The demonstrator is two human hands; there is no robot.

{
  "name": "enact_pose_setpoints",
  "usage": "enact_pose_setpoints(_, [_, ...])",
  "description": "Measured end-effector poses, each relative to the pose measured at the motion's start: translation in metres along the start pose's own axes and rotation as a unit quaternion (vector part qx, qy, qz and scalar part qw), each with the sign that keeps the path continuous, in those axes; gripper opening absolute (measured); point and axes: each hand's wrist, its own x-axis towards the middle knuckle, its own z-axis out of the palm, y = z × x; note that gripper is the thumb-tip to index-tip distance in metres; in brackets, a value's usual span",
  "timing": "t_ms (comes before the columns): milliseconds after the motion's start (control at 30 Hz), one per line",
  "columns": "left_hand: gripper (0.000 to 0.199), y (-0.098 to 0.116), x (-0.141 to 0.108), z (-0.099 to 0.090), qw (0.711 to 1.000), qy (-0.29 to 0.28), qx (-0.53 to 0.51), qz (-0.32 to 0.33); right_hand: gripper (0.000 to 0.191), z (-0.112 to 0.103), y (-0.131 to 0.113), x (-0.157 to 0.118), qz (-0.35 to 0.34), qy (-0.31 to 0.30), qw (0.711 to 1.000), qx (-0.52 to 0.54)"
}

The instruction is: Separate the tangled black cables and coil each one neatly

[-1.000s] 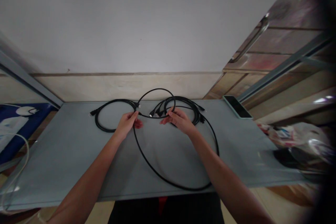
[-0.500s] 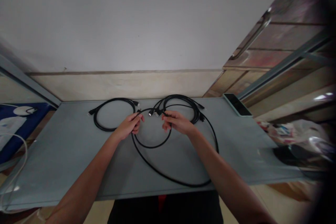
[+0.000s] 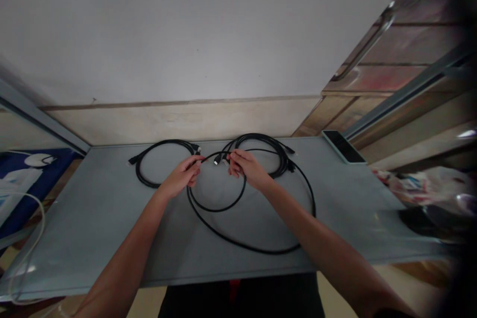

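Observation:
A black cable (image 3: 218, 209) is partly looped between my hands, with a wider loop of it lying on the grey table (image 3: 223, 268). My left hand (image 3: 185, 175) pinches the left side of the small loop. On the right side, my right hand (image 3: 244, 166) grips the same loop with thumb and fingers. The top of the loop arches between the two hands. Just left of my left hand lies a coiled black cable (image 3: 138, 171) with plugs at its ends. Behind my right hand rests another, thicker coil of black cable (image 3: 257, 135), several plugs around it.
A phone-like device (image 3: 343, 147) with a dark screen lies at the back right corner. A white cord (image 3: 40, 231) hangs over the left edge. Beyond the right end are plastic bags (image 3: 443, 184) and a blurred dark object (image 3: 421, 221). A wall (image 3: 208, 124) stands behind the table.
My right hand has shifted slightly up and round the top of the small loop. The wide loop's front edge has drawn a little away from me. The view has shifted slightly.

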Motion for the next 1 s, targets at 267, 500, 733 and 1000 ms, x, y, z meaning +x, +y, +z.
enact_pose_setpoints(267, [0.054, 0.003, 0.000, -0.014, 0.997, 0.064, -0.027, 0.023, 0.029, -0.004, -0.007, 0.008, -0.047, 0.104, 0.991, 0.066])
enact_pose_setpoints(500, [0.046, -0.005, 0.004, -0.016, 0.996, 0.078, 0.043, -0.009, 0.024, -0.024, 0.022, 0.009, -0.049, 0.051, 0.976, -0.208])
enact_pose_setpoints(733, [0.050, -0.020, 0.007, 0.001, 0.984, 0.015, 0.180, -0.007, 0.033, -0.005, 0.029, -0.004, -0.137, -0.059, 0.900, -0.409])
enact_pose_setpoints(1000, [0.040, -0.020, 0.008, 0.011, 0.973, 0.001, 0.229, 0.011, 0.047, -0.002, 0.033, -0.010, -0.167, -0.077, 0.850, -0.493])
